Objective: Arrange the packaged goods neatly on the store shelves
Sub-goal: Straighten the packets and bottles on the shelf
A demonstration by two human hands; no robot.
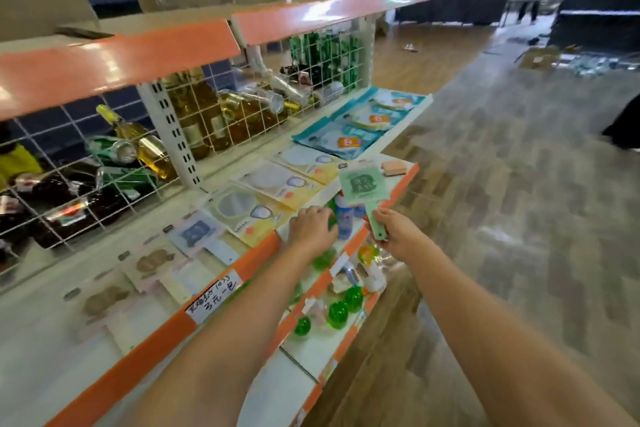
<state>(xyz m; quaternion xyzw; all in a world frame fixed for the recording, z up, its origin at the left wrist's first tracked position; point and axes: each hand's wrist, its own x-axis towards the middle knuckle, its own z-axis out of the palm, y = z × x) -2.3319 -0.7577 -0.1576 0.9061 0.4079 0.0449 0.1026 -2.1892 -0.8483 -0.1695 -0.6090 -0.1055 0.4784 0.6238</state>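
1. Head view: your right hand (398, 230) is raised in front of the shelf's orange front edge (401, 184), its fingers (382, 215) pinched shut around the handle of a green packaged item (363, 185), which may be a brush on a printed card, though blur hides the detail.
2. The green packaged item stands upright in the air, just off the shelf's front edge, near a pink sponge-like block (394, 168).
3. Your left hand (311, 227) lies palm down at the edge of the shelf (41, 350), its fingers curled over the front; you cannot tell whether they grip anything.
4. A white and blue bottle (344, 220) stands between your two hands, on the tier below.
5. Flat yellow packets (277, 184) lie in a row on the shelf, with teal packets (337, 139) farther along.
6. Green round packages (337, 314) sit on the lower tiers.
7. Bottles (207, 114) lie behind the wire grid at the back.
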